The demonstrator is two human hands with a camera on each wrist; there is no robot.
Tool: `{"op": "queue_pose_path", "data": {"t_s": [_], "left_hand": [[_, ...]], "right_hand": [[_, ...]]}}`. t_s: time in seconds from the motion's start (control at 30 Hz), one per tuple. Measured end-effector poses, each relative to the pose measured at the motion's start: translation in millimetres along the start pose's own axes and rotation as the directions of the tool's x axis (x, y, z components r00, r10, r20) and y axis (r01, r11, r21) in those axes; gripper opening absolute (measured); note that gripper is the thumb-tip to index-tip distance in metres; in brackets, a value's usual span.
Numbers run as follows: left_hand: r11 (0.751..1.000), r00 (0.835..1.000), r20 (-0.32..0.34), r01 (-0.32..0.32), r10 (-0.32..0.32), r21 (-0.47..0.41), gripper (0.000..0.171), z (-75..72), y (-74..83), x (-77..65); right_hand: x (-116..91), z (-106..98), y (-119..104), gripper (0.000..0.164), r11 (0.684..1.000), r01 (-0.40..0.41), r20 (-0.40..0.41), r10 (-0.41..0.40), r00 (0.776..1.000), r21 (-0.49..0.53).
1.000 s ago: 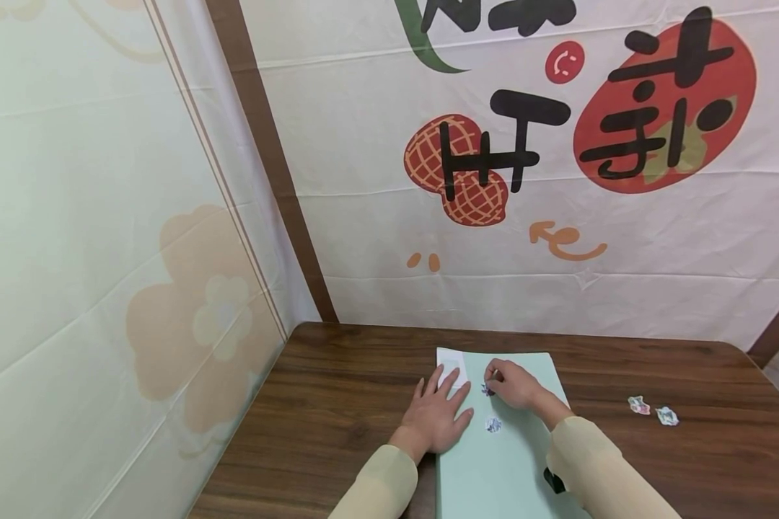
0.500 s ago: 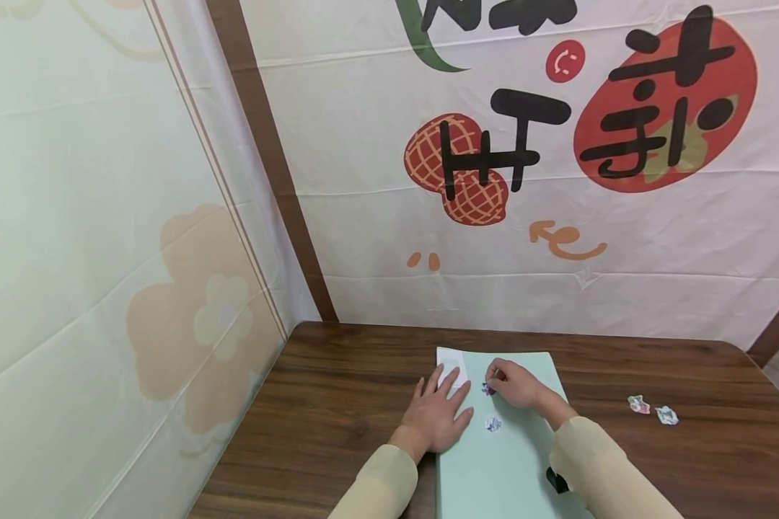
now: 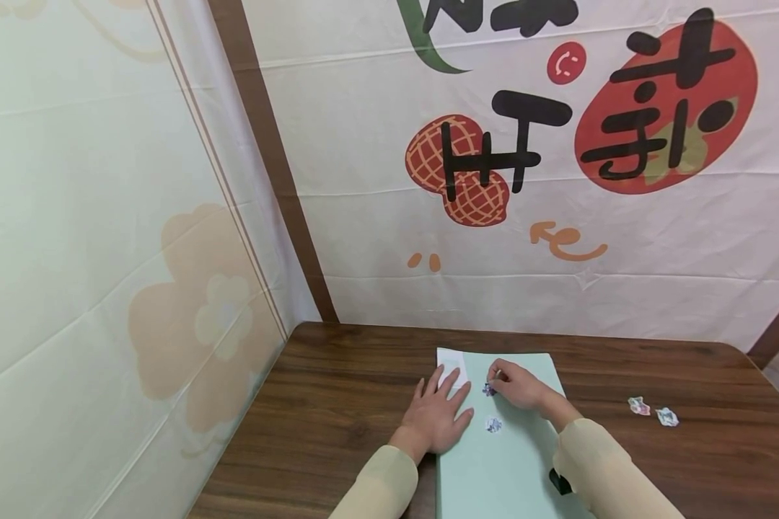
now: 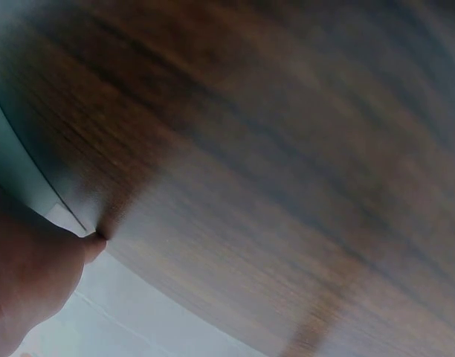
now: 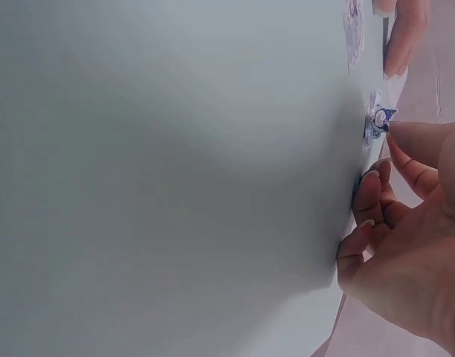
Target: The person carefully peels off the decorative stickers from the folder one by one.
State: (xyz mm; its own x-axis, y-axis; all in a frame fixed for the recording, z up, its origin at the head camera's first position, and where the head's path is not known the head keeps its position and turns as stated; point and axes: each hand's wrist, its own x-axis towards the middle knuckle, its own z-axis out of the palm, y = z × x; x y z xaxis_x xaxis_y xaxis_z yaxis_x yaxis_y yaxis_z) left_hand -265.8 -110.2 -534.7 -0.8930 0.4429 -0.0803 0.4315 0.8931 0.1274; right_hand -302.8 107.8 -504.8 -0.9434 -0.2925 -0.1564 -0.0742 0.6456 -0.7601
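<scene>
A pale green folder-like sheet (image 3: 493, 476) lies on the table, with a white slip of paper (image 3: 451, 359) at its upper left corner. My left hand (image 3: 433, 417) rests with spread fingers on the sheet's left edge and partly over the slip. Above the sheet, my right hand (image 3: 519, 386) pinches a small purple-and-blue sticker (image 5: 379, 119) between thumb and forefinger. The sticker touches or nearly touches the sheet; its far side is hidden by the fingers. Below it, a round bluish sticker (image 3: 493, 424) lies flat on the sheet.
Two small cut-out stickers, one pinkish (image 3: 639, 406) and one bluish (image 3: 667, 417), lie on the brown wooden table (image 3: 337, 404) to the right. A dark object (image 3: 560, 481) shows beside the right sleeve. Printed cloth (image 3: 363, 238) hangs behind the table.
My right hand and forearm have shifted very slightly to the right, still pinching the sticker. My left hand has stayed in place.
</scene>
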Motion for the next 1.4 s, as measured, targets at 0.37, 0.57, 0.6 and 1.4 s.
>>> {"op": "queue_pose_path", "data": {"t_s": [0.37, 0.57, 0.6, 1.4], "left_hand": [[1.0, 1.0, 0.004, 0.004, -0.004, 0.007, 0.062, 0.8, 0.5, 0.8], [1.0, 1.0, 0.006, 0.004, -0.004, 0.001, 0.061, 0.0, 0.7, 0.7], [1.0, 1.0, 0.004, 0.005, -0.005, 0.001, 0.061, 0.2, 0.6, 0.8], [1.0, 1.0, 0.007, 0.008, -0.008, 0.005, 0.061, -2.2, 1.5, -0.8]], "right_hand": [[-2.3, -1.8, 0.7, 0.005, 1.0, -0.024, 0.004, 0.024, 1.0, 0.008], [-2.3, -1.7, 2.7, 0.003, 0.999, -0.015, 0.005, 0.015, 1.0, 0.03], [-2.2, -1.8, 3.1, 0.003, 0.999, -0.014, 0.005, 0.014, 1.0, 0.031], [-3.3, -6.3, 7.9, 0.004, 0.995, -0.02, 0.035, 0.017, 0.999, 0.094]]}}
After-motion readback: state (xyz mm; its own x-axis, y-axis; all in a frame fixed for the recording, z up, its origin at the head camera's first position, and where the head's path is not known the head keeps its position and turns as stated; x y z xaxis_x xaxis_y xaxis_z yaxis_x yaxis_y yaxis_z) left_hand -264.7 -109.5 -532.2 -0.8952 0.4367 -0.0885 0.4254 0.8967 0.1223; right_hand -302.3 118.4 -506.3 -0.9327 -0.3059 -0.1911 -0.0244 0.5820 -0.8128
